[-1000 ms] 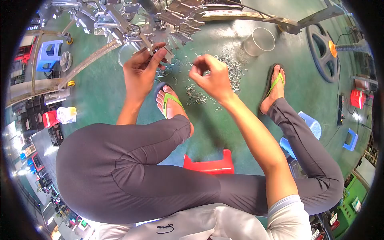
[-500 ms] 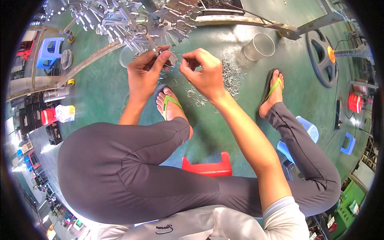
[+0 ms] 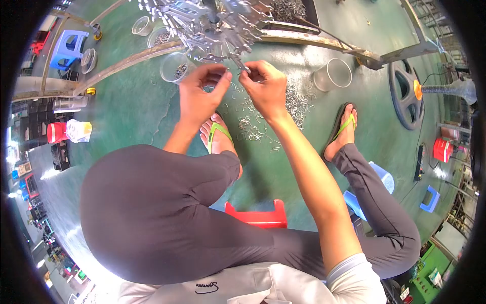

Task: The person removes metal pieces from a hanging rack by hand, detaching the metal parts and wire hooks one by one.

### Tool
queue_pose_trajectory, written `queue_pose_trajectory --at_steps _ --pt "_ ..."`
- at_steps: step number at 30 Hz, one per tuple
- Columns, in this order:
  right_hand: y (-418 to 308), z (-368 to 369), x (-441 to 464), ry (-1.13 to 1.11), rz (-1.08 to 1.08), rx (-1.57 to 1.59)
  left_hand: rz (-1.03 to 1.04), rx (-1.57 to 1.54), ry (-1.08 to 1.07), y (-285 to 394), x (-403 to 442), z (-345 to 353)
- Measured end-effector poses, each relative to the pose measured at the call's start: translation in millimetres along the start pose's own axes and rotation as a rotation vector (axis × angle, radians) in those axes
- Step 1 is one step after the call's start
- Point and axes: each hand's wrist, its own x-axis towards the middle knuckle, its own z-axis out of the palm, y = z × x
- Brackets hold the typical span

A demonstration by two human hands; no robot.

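Head view: a bristling metal cluster (image 3: pixel 229 28) sits at the top; the left hand's (image 3: pixel 200 99) thumb and forefinger nearly meet, any hold unclear; the right hand (image 3: pixel 268 92) pinches a metal strip (image 3: pixel 236 62), its long axis slanting toward lower right.

The one legible word is "Supreme" (image 3: pixel 206 288), in dark script on the pale grey shirt (image 3: pixel 248 283) at the bottom centre of the frame, standing upside down. A dark mark (image 3: pixel 211 135) on the green sandal strap (image 3: pixel 221 128), left of centre, is too small to read.
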Motion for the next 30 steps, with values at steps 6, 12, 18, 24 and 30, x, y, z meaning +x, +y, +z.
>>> queue_pose_trajectory --at_steps 6,12,18,24,30 --pt "-1 1 3 -0.027 0.128 0.009 0.092 0.269 -0.092 -22 3 9" --pt "-15 -14 1 -0.123 0.009 -0.204 0.171 0.255 -0.052 -30 0 18" --pt "-50 -23 1 -0.191 -0.005 -0.281 0.166 0.235 -0.065 -22 -7 22" --pt "-60 -22 11 -0.225 0.047 -0.425 0.241 0.268 -0.040 -20 -6 24" --pt "-65 -16 17 -0.251 0.069 -0.484 0.246 0.282 -0.017 -27 -4 23"
